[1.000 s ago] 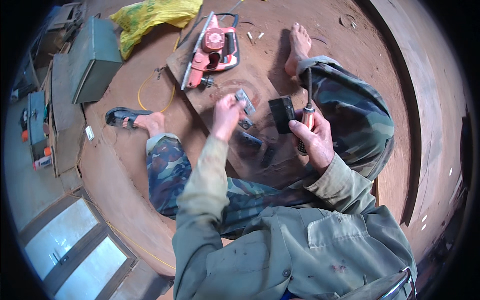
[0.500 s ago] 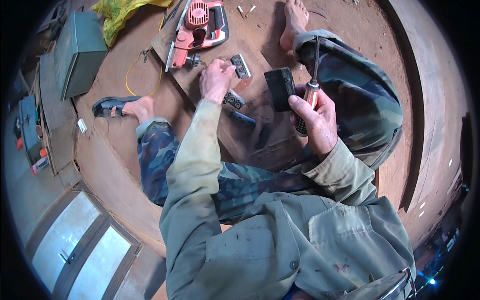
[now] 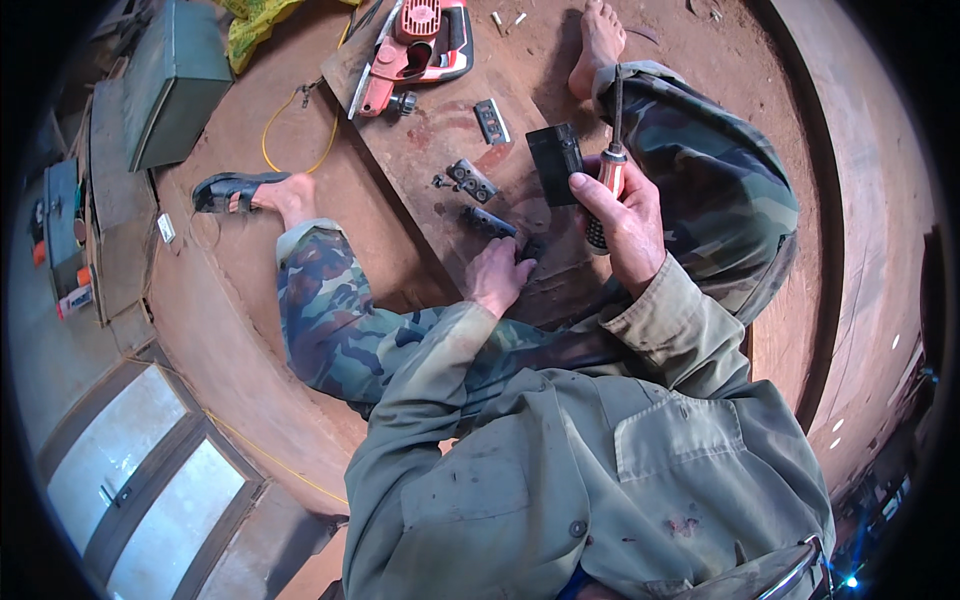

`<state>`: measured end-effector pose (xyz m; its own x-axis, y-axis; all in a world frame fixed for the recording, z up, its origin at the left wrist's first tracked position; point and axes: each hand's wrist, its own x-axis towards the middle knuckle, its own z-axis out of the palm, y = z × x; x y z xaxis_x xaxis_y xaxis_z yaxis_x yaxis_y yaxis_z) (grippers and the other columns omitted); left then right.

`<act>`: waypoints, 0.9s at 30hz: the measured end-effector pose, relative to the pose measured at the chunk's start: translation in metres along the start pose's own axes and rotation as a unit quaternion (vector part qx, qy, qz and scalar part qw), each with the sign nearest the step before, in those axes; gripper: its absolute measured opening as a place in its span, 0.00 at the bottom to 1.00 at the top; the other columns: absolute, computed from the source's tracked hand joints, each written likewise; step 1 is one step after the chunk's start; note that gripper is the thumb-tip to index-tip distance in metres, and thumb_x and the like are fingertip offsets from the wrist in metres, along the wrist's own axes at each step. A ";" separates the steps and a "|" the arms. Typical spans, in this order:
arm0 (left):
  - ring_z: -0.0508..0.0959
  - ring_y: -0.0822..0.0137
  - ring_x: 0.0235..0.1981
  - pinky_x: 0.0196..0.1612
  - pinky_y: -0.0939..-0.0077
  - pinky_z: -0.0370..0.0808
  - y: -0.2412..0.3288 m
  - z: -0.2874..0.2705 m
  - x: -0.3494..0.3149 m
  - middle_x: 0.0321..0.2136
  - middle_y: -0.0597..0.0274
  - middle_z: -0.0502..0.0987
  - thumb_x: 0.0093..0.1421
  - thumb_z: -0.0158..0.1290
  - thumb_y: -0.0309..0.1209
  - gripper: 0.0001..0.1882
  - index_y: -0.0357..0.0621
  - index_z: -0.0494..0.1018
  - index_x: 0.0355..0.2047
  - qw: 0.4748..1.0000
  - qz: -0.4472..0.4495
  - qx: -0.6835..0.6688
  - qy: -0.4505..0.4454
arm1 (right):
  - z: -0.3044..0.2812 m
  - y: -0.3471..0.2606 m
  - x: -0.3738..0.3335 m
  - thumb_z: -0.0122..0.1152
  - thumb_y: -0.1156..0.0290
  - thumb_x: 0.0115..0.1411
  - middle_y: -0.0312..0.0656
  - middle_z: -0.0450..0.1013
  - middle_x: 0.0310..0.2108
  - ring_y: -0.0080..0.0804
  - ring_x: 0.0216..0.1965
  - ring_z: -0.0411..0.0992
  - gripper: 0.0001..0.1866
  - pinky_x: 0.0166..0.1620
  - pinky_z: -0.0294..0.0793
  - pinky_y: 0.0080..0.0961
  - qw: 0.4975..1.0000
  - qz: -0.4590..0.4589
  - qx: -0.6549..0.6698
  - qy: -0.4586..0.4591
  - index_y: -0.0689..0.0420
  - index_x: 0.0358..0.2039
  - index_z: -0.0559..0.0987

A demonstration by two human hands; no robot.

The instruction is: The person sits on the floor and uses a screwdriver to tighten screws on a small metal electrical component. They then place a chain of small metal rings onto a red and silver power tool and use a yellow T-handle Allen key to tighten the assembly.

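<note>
My right hand point(image 3: 632, 222) is closed around a screwdriver point(image 3: 612, 172) with a red-and-white and black handle, its shaft pointing away from me. The same hand also holds a flat black rectangular block point(image 3: 553, 165) between thumb and fingers. My left hand point(image 3: 497, 276) is low over the wooden board, thumb and forefinger apart, beside a dark piece point(image 3: 532, 248) and the end of a black bar point(image 3: 488, 222). Just beyond lies a metal plate with round holes point(image 3: 472, 181), small screws point(image 3: 441, 181) next to it. Farther off is a slotted blade plate point(image 3: 491, 122).
A red electric hand planer point(image 3: 415, 50) rests at the board's far end. The wooden board point(image 3: 415, 150) lies on reddish ground between my legs. A yellow cord point(image 3: 268, 150) loops at left, near a green metal box point(image 3: 180, 90). Cigarette butts point(image 3: 519, 18) lie far ahead.
My left hand has left the spot by the slotted blade plate and come nearer to me, down to the black bar. My right hand still grips the screwdriver and black block. The view has shifted slightly.
</note>
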<state>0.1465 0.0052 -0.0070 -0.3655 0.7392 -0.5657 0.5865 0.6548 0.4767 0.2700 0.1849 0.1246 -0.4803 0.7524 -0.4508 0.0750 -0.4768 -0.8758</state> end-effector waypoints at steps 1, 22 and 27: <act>0.83 0.43 0.49 0.50 0.47 0.79 0.002 0.004 0.002 0.44 0.48 0.82 0.61 0.69 0.43 0.19 0.44 0.79 0.44 1.000 0.002 0.005 0.004 | -0.001 0.000 0.000 0.71 0.67 0.68 0.33 0.75 0.32 0.20 0.29 0.73 0.15 0.33 0.73 0.23 1.000 0.005 -0.007 -0.003 0.63 0.49 0.80; 0.84 0.53 0.37 0.38 0.61 0.82 0.050 -0.167 -0.074 0.41 0.56 0.80 0.56 0.67 0.18 0.16 0.43 0.81 0.45 0.846 0.390 -0.007 0.365 | 0.008 0.016 -0.015 0.68 0.65 0.71 0.35 0.80 0.33 0.20 0.23 0.74 0.12 0.29 0.74 0.20 0.972 0.148 0.052 -0.173 0.61 0.47 0.84; 0.85 0.54 0.40 0.41 0.61 0.83 0.049 -0.151 -0.074 0.45 0.59 0.81 0.53 0.69 0.18 0.19 0.44 0.82 0.45 0.828 0.434 0.063 0.348 | 0.010 0.008 -0.022 0.66 0.65 0.72 0.36 0.81 0.34 0.19 0.23 0.74 0.13 0.29 0.75 0.19 0.964 0.131 0.086 -0.217 0.62 0.48 0.84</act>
<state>0.0933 0.0064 0.1603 -0.0678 0.8638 0.4993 0.9017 -0.1612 0.4013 0.2726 0.1601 0.1289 -0.7878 0.3534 -0.5045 0.1145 -0.7208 -0.6837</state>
